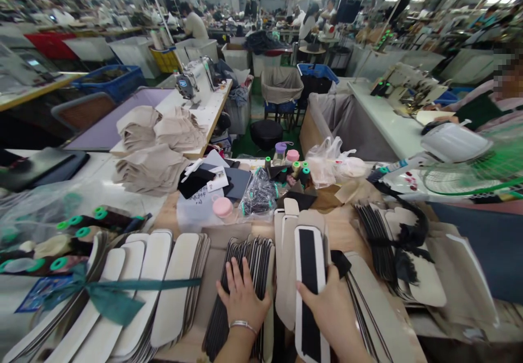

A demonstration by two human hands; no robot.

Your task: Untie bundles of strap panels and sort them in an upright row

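My left hand (242, 296) lies flat, fingers stretched, on a fanned stack of black strips (249, 259). My right hand (330, 311) is wrapped round a long white piece with a black strip down its middle (309, 265), thumb across its lower part. That piece lies over a pile of beige elongated pieces (286, 227). Left of my hands sits a bundle of white rounded pieces (163, 281) tied with a green ribbon (110, 297).
More black and beige cut pieces (392, 248) spread on the right. Thread spools (300, 169), a pink lid (223, 206) and plastic bags (327, 161) crowd the table's back. Folded beige fabric (155, 150), a sewing machine (194, 82) and a green fan (482, 172) stand beyond. A person (490, 101) sits far right.
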